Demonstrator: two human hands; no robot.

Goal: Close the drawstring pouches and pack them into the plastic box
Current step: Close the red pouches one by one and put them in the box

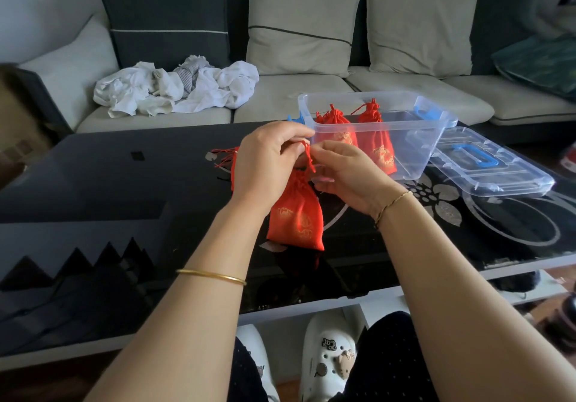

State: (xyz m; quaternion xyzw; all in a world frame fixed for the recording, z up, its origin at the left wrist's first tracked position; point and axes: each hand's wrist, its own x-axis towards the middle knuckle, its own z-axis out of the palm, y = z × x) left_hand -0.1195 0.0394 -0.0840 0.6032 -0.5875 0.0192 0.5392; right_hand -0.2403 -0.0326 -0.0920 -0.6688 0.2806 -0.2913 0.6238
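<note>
1. Person's sat at the dark glass worktop [124, 177], both hands up in front of them, close together.
2. Left hand [265, 165]: fingers curled, grip clamped on the red cord [308, 158] at the top of a pouch [296, 218].
3. Right hand [346, 174]: same deal, fingertips pinched onto that cord from the other side.
4. The pouch is red with gold print and hangs below the hands over the worktop. Can't tell if its bottom touches the glass.
5. The clear box [414, 149] sits just behind the hands, open, with two pouches [378, 143] standing in it, tops cinched.
6. Its lid [489, 168] lies flat just right of the box, blue handle up.
7. A spare pouch [229, 161] lies on the worktop, mostly hidden behind the left hand.
8. White laundry [177, 88] is heaped on the sofa behind.
</note>
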